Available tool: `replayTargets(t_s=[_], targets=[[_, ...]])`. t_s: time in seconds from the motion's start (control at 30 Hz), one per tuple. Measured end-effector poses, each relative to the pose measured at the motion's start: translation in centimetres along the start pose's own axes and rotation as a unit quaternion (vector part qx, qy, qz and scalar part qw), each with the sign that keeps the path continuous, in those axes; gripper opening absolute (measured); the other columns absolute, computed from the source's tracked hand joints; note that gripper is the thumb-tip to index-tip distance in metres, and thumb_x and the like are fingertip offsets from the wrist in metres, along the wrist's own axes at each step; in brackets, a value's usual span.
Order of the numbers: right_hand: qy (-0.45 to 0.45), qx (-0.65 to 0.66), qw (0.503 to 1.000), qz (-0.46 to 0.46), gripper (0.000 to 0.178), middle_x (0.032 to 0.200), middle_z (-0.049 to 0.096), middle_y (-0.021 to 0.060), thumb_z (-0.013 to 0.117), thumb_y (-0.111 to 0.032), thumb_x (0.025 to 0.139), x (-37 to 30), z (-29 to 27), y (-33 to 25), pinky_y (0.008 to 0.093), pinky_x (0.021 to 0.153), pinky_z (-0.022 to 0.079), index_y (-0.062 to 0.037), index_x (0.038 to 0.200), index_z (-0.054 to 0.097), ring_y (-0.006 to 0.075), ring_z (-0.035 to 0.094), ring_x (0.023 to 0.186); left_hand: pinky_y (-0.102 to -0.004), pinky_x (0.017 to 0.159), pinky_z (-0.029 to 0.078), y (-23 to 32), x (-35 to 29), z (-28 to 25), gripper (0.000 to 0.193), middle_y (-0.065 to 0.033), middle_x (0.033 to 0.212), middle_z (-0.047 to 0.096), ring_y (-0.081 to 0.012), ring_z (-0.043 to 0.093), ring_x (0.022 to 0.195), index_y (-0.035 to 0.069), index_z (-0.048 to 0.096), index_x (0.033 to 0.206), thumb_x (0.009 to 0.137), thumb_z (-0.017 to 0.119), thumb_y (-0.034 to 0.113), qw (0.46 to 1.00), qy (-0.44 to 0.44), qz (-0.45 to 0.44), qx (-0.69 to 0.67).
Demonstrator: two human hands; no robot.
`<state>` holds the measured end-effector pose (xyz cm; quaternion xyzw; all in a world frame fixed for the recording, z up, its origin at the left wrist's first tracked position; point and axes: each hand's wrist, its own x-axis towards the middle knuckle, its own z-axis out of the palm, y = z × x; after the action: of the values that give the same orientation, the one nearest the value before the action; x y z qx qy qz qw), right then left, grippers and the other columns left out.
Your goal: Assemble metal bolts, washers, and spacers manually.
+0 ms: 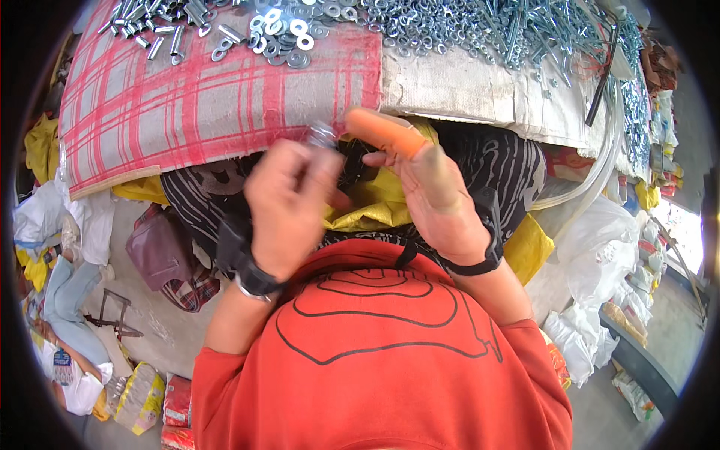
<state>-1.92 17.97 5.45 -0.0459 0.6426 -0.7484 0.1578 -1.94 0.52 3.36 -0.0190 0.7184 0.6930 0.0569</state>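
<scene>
My left hand [287,206] is blurred by motion, its fingers closed around a small shiny metal piece [321,135] that sticks out at the fingertips; its exact kind is smeared. Close by on the right is my right hand [446,206], its fingers stretched out toward the left hand. An orange finger cover [386,133] sits on one or more of its fingers, and the thumb looks tan and covered. I see nothing held in it. Both hands are just in front of the table edge, above a yellow cloth [375,202] on my lap.
Metal sleeves [176,39], flat washers [281,37], spring washers or nuts [427,30] and long thin screws or pins [529,34] lie heaped on the table. A checkered cloth [225,97] covers its left part. Plastic bags [604,247] lie at right; another person [71,300] is at far left.
</scene>
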Motion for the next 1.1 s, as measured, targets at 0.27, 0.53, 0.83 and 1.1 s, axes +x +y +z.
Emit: replayTargets(t_s=[0.27, 0.53, 0.83, 1.1], targets=[[0.066, 0.137, 0.983, 0.102, 0.032, 0.121, 0.059, 0.0055, 0.06, -0.007, 0.093, -0.2, -0.4, -0.8, 0.0249, 0.089, 0.046, -0.0018, 0.124, 0.058, 0.0101, 0.057, 0.104, -0.0227, 0.049, 0.047, -0.1, -0.1, -1.0, 0.011, -0.0035, 0.076, 0.058, -0.0122, 0.061, 0.055, 0.002, 0.051, 0.088, 0.094, 0.058, 0.008, 0.977, -0.095, -0.114, -0.152], [0.121, -0.162, 0.975, 0.094, 0.013, 0.076, 0.067, 0.0038, 0.072, -0.007, 0.082, 0.3, -0.9, 0.1, 0.0251, 0.06, 0.05, -0.0002, 0.093, 0.067, 0.0091, 0.062, 0.066, -0.0263, 0.05, 0.047, -1.8, -0.5, 0.7, 0.013, -0.0069, 0.076, 0.058, -0.0141, 0.063, 0.057, -0.002, 0.056, 0.088, 0.089, 0.064, 0.007, 0.959, -0.078, 0.136, 0.237], [0.408, -0.564, 0.714, -0.071, 0.03, 0.085, 0.069, 0.0132, 0.066, -0.017, 0.083, 5.6, -13.0, -4.3, 0.034, 0.069, 0.05, -0.0102, 0.112, 0.067, 0.0245, 0.064, 0.073, -0.0307, 0.06, 0.049, -2.0, -0.2, 0.9, 0.032, -0.0143, 0.087, 0.062, -0.0221, 0.061, 0.066, -0.001, 0.063, 0.11, 0.082, 0.071, 0.012, 0.961, -0.117, 0.016, 0.25], [0.289, -0.722, 0.628, 0.038, 0.036, 0.094, 0.067, 0.0221, 0.061, -0.015, 0.08, 7.4, -14.8, -6.9, 0.0452, 0.082, 0.047, -0.0018, 0.113, 0.059, 0.0393, 0.063, 0.092, -0.032, 0.06, 0.05, -3.3, -0.2, 0.1, 0.026, -0.0134, 0.085, 0.06, -0.0232, 0.062, 0.065, 0.0, 0.063, 0.108, 0.084, 0.068, 0.01, 0.971, -0.139, 0.065, 0.186]])
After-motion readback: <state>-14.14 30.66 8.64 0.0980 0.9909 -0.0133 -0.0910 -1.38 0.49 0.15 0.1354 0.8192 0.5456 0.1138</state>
